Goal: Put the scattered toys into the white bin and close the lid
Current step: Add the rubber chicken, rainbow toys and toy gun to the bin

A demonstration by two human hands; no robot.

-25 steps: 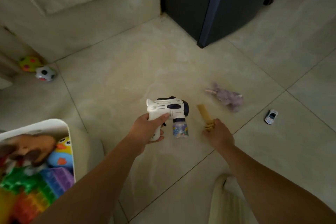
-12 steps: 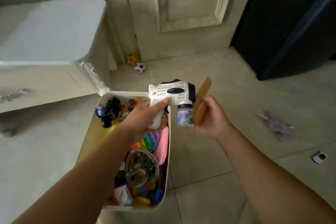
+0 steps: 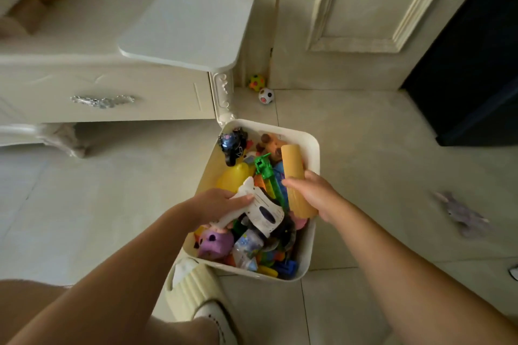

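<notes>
Over the full white bin [image 3: 314, 145], the left hand [image 3: 217, 204] gripped a white toy gun [image 3: 262, 211] near its handle; the right hand [image 3: 318, 196] curled round a tan stick [image 3: 292, 168] at mid-length. Both seemed light and rigid (the gun's bulky shape might snag).

We have a single view, worn on the head. We look forward and steeply down from close above the white bin [image 3: 308, 246] on the floor [image 3: 364, 165], with a door [image 3: 350, 8] ahead.

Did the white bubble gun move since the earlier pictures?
Yes. The bubble gun, in the left hand, went from above the white bin's far rim down into it.
</notes>
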